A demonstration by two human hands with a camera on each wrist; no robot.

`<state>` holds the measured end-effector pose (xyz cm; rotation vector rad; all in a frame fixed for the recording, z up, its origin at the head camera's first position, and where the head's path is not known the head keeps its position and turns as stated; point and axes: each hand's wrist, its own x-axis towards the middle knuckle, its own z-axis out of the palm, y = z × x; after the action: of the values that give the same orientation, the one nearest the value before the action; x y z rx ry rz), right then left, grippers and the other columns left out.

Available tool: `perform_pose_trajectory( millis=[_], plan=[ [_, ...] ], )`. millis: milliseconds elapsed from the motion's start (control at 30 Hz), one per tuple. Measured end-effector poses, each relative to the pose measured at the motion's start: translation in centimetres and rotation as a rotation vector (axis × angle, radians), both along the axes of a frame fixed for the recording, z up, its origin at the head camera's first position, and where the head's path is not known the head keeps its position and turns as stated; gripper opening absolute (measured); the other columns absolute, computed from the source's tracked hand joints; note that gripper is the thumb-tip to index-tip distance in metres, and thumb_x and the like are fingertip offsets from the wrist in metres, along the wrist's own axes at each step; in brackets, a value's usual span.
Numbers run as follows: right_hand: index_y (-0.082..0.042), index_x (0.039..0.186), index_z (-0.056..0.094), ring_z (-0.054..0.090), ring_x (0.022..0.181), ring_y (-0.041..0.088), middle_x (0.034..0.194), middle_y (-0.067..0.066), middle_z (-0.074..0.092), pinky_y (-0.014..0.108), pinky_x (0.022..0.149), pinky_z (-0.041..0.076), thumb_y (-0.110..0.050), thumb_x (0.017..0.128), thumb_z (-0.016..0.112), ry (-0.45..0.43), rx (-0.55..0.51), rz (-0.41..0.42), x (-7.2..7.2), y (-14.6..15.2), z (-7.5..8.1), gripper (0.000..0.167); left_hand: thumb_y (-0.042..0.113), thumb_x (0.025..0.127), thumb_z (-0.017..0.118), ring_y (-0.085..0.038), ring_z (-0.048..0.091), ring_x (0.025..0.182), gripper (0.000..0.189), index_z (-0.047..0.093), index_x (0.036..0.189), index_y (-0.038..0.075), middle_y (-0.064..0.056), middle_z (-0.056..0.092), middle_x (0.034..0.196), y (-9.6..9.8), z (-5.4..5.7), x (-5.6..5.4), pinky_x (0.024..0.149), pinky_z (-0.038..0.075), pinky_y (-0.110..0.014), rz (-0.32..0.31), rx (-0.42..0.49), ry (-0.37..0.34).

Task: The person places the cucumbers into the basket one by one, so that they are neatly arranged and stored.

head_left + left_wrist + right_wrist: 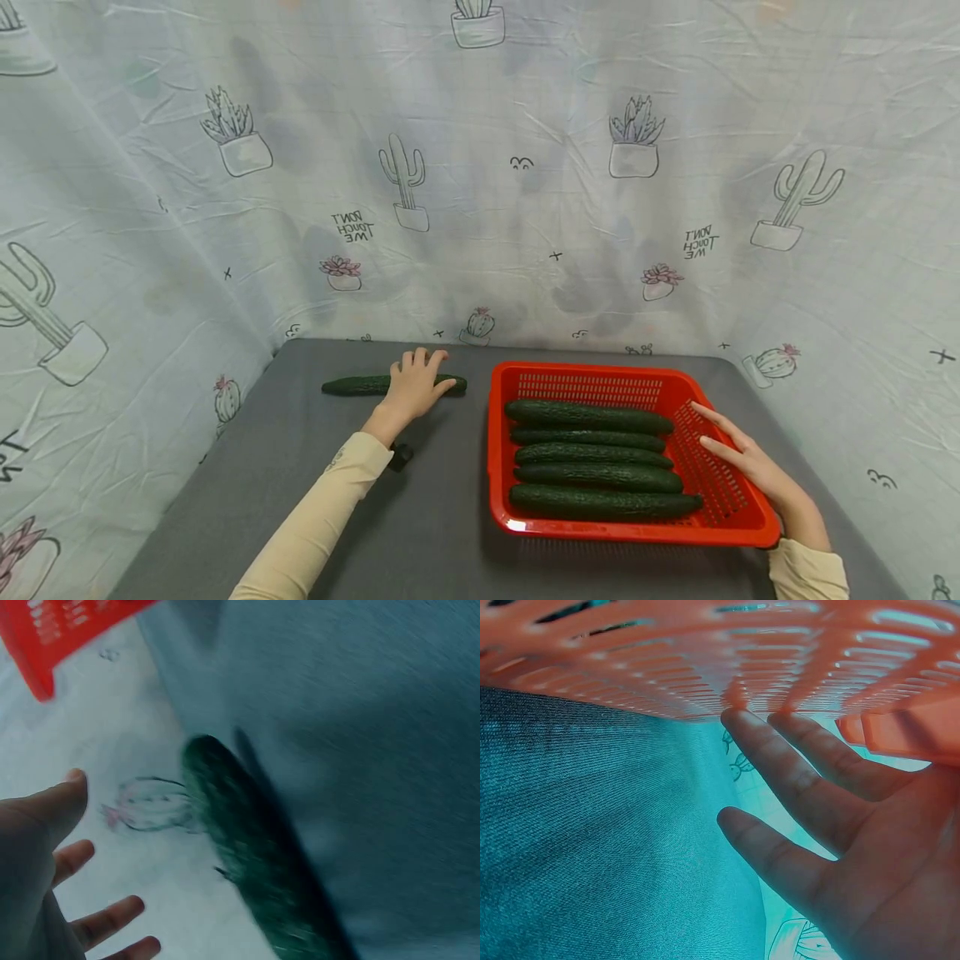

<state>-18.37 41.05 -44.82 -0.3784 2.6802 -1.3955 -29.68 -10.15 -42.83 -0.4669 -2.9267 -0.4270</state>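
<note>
A dark green cucumber [354, 386] lies on the grey table, left of a red plastic basket [497, 450]. Above it, my left hand [414, 387] hovers with fingers spread. The left wrist view shows a gap between that hand [34, 859] and the cucumber [251, 847]. Several cucumbers [600, 475] lie side by side inside the basket. My right hand [761, 467] holds the basket's right side, two digits over the inner wall. In the right wrist view, other fingers of this hand [877, 847] are under the slotted basket [697, 664].
A small black device [401, 455] sits at the left wrist. Pale cloth [517, 208] printed with cactus drawings hangs behind the table and along both sides. Grey tabletop [442, 500] lies between the left arm and the basket.
</note>
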Motion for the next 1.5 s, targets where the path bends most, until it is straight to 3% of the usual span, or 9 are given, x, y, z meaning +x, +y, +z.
perform_pose_trajectory(
  millis=[167,400,633,833,1000,1167,1233,1367,1500],
  plan=[
    [-0.02,0.149,0.019,0.022,0.113,-0.023,0.15,0.019,0.018,0.051,0.09,0.034,-0.023,0.1,0.04,0.009,0.037,-0.011,0.0,0.0,0.0,0.053,0.043,0.092,0.054,-0.043,0.034,0.119,0.049,0.041,0.134,0.019,-0.02,0.038,0.129,-1.6,-1.3,-0.8,0.093,0.031,-0.062,0.04,0.023,0.013],
    [-0.02,0.149,0.02,0.023,0.113,-0.022,0.15,0.018,0.019,0.051,0.09,0.033,-0.024,0.1,0.041,0.012,0.04,-0.016,0.0,0.0,0.0,0.053,0.045,0.094,0.05,-0.046,0.027,0.124,0.052,0.036,0.137,0.02,-0.022,0.032,0.136,-3.4,-3.0,-1.8,0.092,0.028,-0.065,0.092,0.026,-0.041],
    [-0.02,0.149,0.02,0.025,0.114,-0.021,0.15,0.017,0.02,0.029,0.086,0.038,-0.024,0.1,0.041,0.009,0.044,-0.018,0.0,0.0,0.0,0.053,0.044,0.094,0.051,-0.049,0.025,0.127,0.053,0.035,0.138,0.019,-0.024,0.03,0.137,-4.4,-3.8,-2.3,0.096,0.021,-0.069,0.117,0.002,-0.085],
    [-0.019,0.149,0.02,0.027,0.113,-0.02,0.149,0.018,0.02,0.016,0.082,0.04,-0.024,0.1,0.041,0.006,0.032,-0.019,0.0,0.1,-0.1,0.054,0.046,0.094,0.049,-0.051,0.021,0.129,0.055,0.035,0.139,0.019,-0.025,0.028,0.14,-4.8,-4.7,-2.9,0.098,0.012,-0.073,0.121,-0.024,-0.137],
    [-0.018,0.149,0.02,0.027,0.113,-0.02,0.149,0.019,0.02,0.016,0.083,0.039,-0.023,0.1,0.041,0.007,0.022,-0.015,0.0,0.0,0.0,0.053,0.048,0.095,0.044,-0.051,0.019,0.13,0.054,0.035,0.139,0.019,-0.025,0.027,0.139,-5.3,-5.1,-3.2,0.099,0.004,-0.073,0.102,-0.051,-0.187],
    [-0.021,0.149,0.019,0.024,0.113,-0.022,0.15,0.019,0.018,0.042,0.091,0.036,-0.025,0.1,0.041,-0.009,0.025,-0.02,0.1,-0.1,0.2,0.054,0.05,0.094,0.043,-0.049,0.02,0.131,0.057,0.033,0.141,0.019,-0.025,0.028,0.139,-5.5,-5.3,-3.4,0.101,-0.002,-0.071,0.079,-0.081,-0.237],
    [-0.021,0.149,0.019,0.023,0.112,-0.021,0.15,0.019,0.018,0.046,0.09,0.035,-0.025,0.1,0.04,-0.009,0.031,-0.022,0.1,-0.1,0.3,0.054,0.051,0.094,0.043,-0.049,0.02,0.13,0.059,0.031,0.142,0.019,-0.025,0.028,0.139,-5.5,-5.4,-3.4,0.101,-0.003,-0.071,0.078,-0.095,-0.249],
    [-0.021,0.149,0.02,0.024,0.113,-0.021,0.15,0.018,0.02,0.035,0.088,0.037,-0.025,0.1,0.041,0.003,0.046,-0.023,0.1,0.0,0.3,0.053,0.053,0.094,0.042,-0.049,0.021,0.129,0.059,0.03,0.142,0.02,-0.025,0.028,0.138,-5.6,-5.9,-3.7,0.101,-0.004,-0.07,0.082,-0.11,-0.25],
    [-0.021,0.149,0.02,0.023,0.114,-0.022,0.151,0.014,0.018,0.041,0.09,0.035,-0.024,0.1,0.041,-0.005,0.026,-0.013,0.0,0.0,0.1,0.053,0.054,0.093,0.042,-0.049,0.021,0.128,0.059,0.03,0.141,0.021,-0.026,0.027,0.138,-5.9,-6.5,-4.0,0.101,-0.002,-0.07,0.082,-0.105,-0.247]
  ],
)
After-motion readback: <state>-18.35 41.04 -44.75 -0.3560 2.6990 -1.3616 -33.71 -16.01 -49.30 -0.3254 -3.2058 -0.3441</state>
